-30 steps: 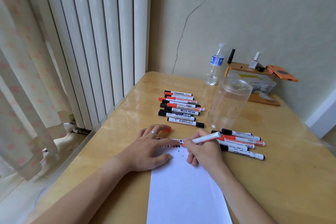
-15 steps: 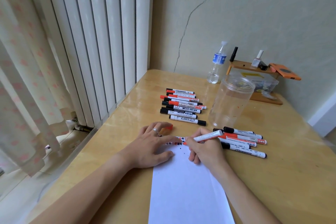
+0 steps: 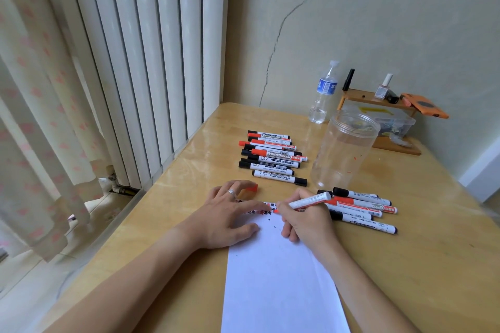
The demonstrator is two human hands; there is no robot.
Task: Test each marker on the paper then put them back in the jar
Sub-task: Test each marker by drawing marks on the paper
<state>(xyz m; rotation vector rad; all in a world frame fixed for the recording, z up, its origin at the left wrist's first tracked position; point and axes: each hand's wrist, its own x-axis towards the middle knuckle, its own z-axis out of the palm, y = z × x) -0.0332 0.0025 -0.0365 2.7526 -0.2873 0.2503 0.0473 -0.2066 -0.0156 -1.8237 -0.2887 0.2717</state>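
Fingers of your right hand (image 3: pixel 307 220) pinch a red whiteboard marker (image 3: pixel 305 202), tip down-left on the paper's (image 3: pixel 278 278) far edge, barrel running up-right. Your left hand (image 3: pixel 230 213) lies flat, pressing that paper. "WHITEBOARD" reads on one marker in the far marker row (image 3: pixel 272 157); the clear jar (image 3: pixel 343 151) stands upright just beside it, right.

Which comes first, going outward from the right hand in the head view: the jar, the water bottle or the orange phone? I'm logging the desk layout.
From the right hand:
1. Jar, just beyond the hand, slightly to its right.
2. Water bottle, farther back, by the wall.
3. Orange phone, far right, on the small wooden shelf.
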